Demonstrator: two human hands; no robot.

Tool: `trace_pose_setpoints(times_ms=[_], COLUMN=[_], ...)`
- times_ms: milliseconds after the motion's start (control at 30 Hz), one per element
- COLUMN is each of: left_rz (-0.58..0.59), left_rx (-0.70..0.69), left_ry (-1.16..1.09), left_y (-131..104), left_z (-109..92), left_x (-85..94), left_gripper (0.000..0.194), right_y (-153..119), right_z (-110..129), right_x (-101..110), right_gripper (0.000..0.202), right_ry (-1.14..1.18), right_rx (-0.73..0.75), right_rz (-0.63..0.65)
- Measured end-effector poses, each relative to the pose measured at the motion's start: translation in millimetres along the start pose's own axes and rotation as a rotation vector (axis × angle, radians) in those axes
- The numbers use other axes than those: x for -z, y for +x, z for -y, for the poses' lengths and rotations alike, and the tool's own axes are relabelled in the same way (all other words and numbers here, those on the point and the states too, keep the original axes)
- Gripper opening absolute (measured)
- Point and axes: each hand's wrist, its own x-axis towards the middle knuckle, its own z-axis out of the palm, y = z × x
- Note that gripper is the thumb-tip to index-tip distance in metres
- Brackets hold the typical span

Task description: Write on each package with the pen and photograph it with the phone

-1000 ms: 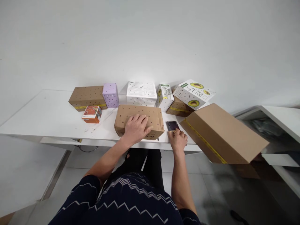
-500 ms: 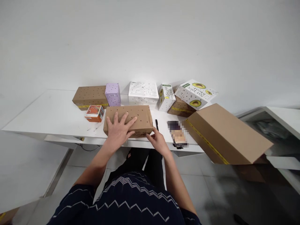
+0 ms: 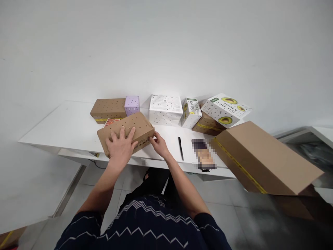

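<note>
A brown cardboard box [image 3: 142, 125] with dark dots lies tilted at an angle near the table's front edge, printed letters on its near side. My left hand [image 3: 120, 147] rests on its top and near edge, fingers spread. At the box's right end, my right hand [image 3: 159, 144] grips the lower corner between thumb and fingers. Partly hidden behind the box is a small orange-and-white box [image 3: 111, 122]. To the right of my right hand lies a black pen [image 3: 180, 148], and beyond it a pixelated, phone-shaped object [image 3: 204, 154].
Along the wall stand another brown box [image 3: 108, 107], a purple box [image 3: 132, 105], a white dotted box [image 3: 165, 107] and white avocado-print boxes [image 3: 191, 113]. A large open carton [image 3: 262, 156] juts over the front edge of the white table [image 3: 57, 128] at right.
The cardboard box has shifted left and turned, its right end swinging away from me, and now covers much of the small orange box. Both hands moved with it. The pen is more fully visible.
</note>
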Motion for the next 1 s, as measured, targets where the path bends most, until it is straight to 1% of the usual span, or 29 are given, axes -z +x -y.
trace_pose_setpoints(times_ms=[67, 167, 267, 333, 433, 533, 600, 733, 833, 900, 933, 1000], left_rz=[0.007, 0.04, 0.076, 0.051, -0.041, -0.1, -0.122, -0.148, -0.17, -0.235, -0.279, -0.348], left_rx=[-0.003, -0.044, -0.103, -0.113, -0.055, 0.005, 0.036, 0.105, 0.119, 0.093, 0.059, -0.058], left_ry=[-0.002, 0.016, 0.038, 0.04, 0.002, -0.054, -0.078, -0.141, -0.232, -0.308, -0.358, -0.501], left_y=[-1, -6, -11, -11, -6, 5, 16, 39, 48, 48, 46, 44], left_z=[3, 10, 16, 18, 15, 8, 4, -1, 0, -2, -5, -13], left_x=[6.3, 15.5, 16.1, 9.4, -6.5, -19.9, -25.1, -29.7, -29.6, -28.9, -29.2, -33.4], left_gripper=[0.054, 0.055, 0.055, 0.054, 0.049, 0.048, 0.047, 0.043, 0.041, 0.042, 0.044, 0.049], right_y=[9, 23, 36, 43, 47, 40, 31, 9, -3, -5, -4, 2], right_z=[-2, -3, -3, -3, -4, -6, -7, -9, -16, -22, -24, -29], right_x=[-7, -18, -33, -42, -51, -55, -54, -45, -29, -13, -2, 22], right_gripper=[0.059, 0.065, 0.065, 0.063, 0.056, 0.049, 0.046, 0.044, 0.041, 0.039, 0.039, 0.041], right_ry=[0.085, 0.257, 0.397, 0.439, 0.444, 0.433, 0.449, 0.52, 0.544, 0.525, 0.504, 0.428], right_rx=[-0.014, -0.027, -0.024, -0.025, -0.025, -0.046, -0.075, -0.143, -0.163, -0.171, -0.175, -0.166], right_rz=[0.002, 0.019, 0.05, 0.071, 0.112, 0.182, 0.214, 0.217, 0.155, 0.075, 0.016, -0.148])
